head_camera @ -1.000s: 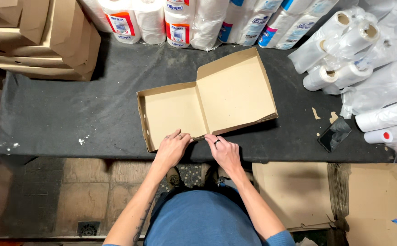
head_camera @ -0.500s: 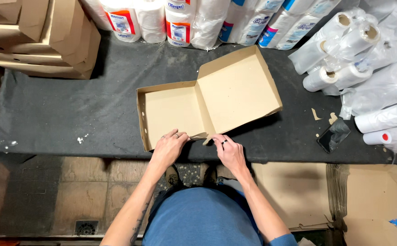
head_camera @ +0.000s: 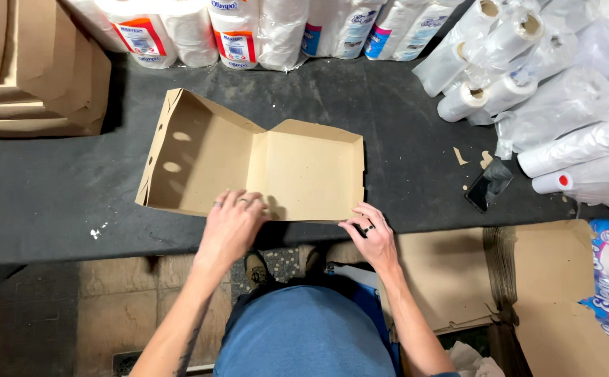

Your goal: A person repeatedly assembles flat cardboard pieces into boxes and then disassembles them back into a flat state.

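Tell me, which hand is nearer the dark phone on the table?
Right hand: it rests at the box's near edge, left of the phone. Left hand is farther left.
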